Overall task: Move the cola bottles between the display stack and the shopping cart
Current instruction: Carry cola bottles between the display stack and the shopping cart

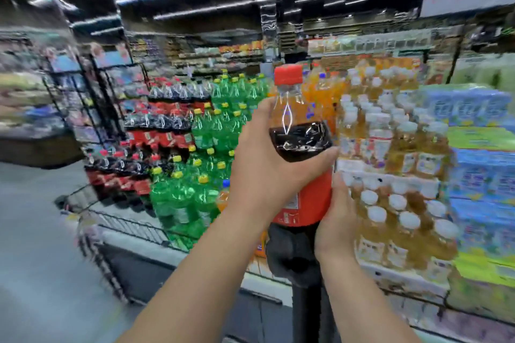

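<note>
A big cola bottle (pixel 299 142) with a red cap and red label is held upright in front of me, above the shopping cart (pixel 133 228). My left hand (pixel 267 164) grips its upper body, thumb across the dark liquid. My right hand (pixel 338 220) grips the lower right side at the label's bottom edge. The display stack of cola bottles (pixel 145 142) with red caps and red labels stands at the left middle, behind the cart. The picture is blurred.
Green bottles with yellow caps (pixel 211 147) stand next to the cola stack. Orange soda bottles (pixel 320 89) and packs of amber drinks with white caps (pixel 390 170) fill the right. Blue and green cartons (pixel 479 164) are at far right. Grey floor lies at left.
</note>
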`<act>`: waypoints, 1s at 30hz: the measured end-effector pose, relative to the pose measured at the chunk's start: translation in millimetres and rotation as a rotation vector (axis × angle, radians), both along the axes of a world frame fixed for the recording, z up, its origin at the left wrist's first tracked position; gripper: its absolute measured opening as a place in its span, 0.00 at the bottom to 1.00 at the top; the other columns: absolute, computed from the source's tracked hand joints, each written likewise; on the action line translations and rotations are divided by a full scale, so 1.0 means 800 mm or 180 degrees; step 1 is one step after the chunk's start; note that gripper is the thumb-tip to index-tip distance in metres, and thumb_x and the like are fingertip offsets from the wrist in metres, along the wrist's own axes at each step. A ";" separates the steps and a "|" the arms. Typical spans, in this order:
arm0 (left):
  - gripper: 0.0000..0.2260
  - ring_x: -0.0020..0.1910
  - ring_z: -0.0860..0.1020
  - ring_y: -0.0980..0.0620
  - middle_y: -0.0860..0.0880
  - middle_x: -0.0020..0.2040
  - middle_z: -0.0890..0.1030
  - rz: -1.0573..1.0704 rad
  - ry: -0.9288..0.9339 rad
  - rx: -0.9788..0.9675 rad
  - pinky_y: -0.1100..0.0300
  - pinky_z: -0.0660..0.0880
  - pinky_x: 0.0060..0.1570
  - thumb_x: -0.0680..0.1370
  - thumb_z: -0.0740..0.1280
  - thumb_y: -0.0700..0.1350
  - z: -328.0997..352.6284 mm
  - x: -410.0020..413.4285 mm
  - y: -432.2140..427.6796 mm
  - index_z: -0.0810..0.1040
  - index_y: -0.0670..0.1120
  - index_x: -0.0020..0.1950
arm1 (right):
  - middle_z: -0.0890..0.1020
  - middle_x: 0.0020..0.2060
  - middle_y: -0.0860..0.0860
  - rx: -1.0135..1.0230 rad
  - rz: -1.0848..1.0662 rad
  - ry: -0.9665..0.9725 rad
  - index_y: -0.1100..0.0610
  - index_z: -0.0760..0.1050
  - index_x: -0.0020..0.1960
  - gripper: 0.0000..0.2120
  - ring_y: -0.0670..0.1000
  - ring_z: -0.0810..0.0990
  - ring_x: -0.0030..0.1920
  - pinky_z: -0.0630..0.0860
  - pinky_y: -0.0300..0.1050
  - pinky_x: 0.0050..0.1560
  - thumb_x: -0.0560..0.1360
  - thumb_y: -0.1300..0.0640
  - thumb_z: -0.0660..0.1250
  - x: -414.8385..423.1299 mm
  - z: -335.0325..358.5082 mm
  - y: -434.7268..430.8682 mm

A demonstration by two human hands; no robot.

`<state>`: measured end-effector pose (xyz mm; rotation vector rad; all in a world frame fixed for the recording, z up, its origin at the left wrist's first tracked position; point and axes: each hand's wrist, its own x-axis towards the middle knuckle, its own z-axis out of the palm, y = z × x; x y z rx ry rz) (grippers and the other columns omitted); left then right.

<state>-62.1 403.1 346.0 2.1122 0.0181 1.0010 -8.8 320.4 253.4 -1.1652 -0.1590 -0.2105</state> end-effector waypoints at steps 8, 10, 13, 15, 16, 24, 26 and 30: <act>0.45 0.63 0.75 0.55 0.54 0.63 0.75 0.0697 0.0011 -0.0130 0.56 0.74 0.62 0.58 0.76 0.66 -0.011 -0.028 0.165 0.64 0.57 0.71 | 0.84 0.44 0.48 -0.0001 0.0953 0.0038 0.44 0.83 0.42 0.21 0.52 0.79 0.49 0.73 0.65 0.59 0.69 0.33 0.57 -0.011 -0.006 0.183; 0.44 0.63 0.75 0.55 0.53 0.62 0.76 0.0856 0.0009 -0.0117 0.54 0.74 0.62 0.58 0.76 0.66 -0.014 -0.025 0.203 0.65 0.56 0.71 | 0.81 0.40 0.48 -0.0015 0.1081 0.0043 0.44 0.82 0.38 0.20 0.51 0.76 0.45 0.72 0.63 0.56 0.68 0.33 0.57 -0.005 -0.008 0.226; 0.44 0.63 0.75 0.57 0.54 0.62 0.76 0.1060 0.0007 -0.0150 0.55 0.74 0.63 0.58 0.75 0.67 -0.020 -0.015 0.262 0.65 0.58 0.70 | 0.78 0.35 0.46 0.0016 0.1249 0.0057 0.45 0.80 0.33 0.20 0.47 0.72 0.40 0.71 0.56 0.46 0.67 0.33 0.57 0.010 -0.013 0.290; 0.43 0.62 0.74 0.60 0.57 0.61 0.75 0.1233 -0.0002 -0.0211 0.60 0.73 0.62 0.57 0.74 0.68 -0.025 -0.008 0.301 0.63 0.61 0.69 | 0.76 0.33 0.46 -0.0012 0.1364 0.0028 0.46 0.76 0.31 0.20 0.47 0.70 0.37 0.69 0.52 0.43 0.68 0.34 0.56 0.022 -0.017 0.333; 0.43 0.61 0.74 0.62 0.60 0.60 0.74 0.1327 -0.0007 -0.0233 0.64 0.72 0.61 0.57 0.74 0.69 -0.026 -0.005 0.319 0.62 0.63 0.69 | 0.74 0.32 0.46 0.0001 0.1412 0.0031 0.47 0.74 0.30 0.19 0.47 0.69 0.37 0.68 0.50 0.42 0.68 0.34 0.56 0.028 -0.020 0.354; 0.40 0.62 0.76 0.56 0.56 0.60 0.75 0.1695 0.0020 -0.0216 0.53 0.74 0.63 0.58 0.76 0.65 -0.035 0.006 0.459 0.63 0.64 0.66 | 0.76 0.27 0.38 -0.0012 0.1729 -0.0204 0.43 0.77 0.30 0.17 0.39 0.69 0.30 0.69 0.37 0.36 0.71 0.38 0.56 0.047 -0.033 0.512; 0.43 0.64 0.74 0.56 0.55 0.62 0.74 0.1755 0.0096 -0.0193 0.53 0.73 0.64 0.58 0.75 0.66 -0.041 0.004 0.496 0.62 0.60 0.70 | 0.77 0.27 0.36 -0.0016 0.1706 -0.0227 0.40 0.78 0.31 0.16 0.36 0.70 0.29 0.68 0.30 0.31 0.70 0.38 0.56 0.045 -0.038 0.550; 0.44 0.64 0.74 0.56 0.55 0.63 0.75 0.1658 0.0160 -0.0218 0.53 0.73 0.64 0.58 0.76 0.66 -0.053 0.000 0.579 0.61 0.60 0.70 | 0.79 0.31 0.37 0.0067 0.1734 -0.0230 0.41 0.81 0.36 0.17 0.36 0.72 0.33 0.71 0.33 0.36 0.71 0.38 0.56 0.043 -0.056 0.634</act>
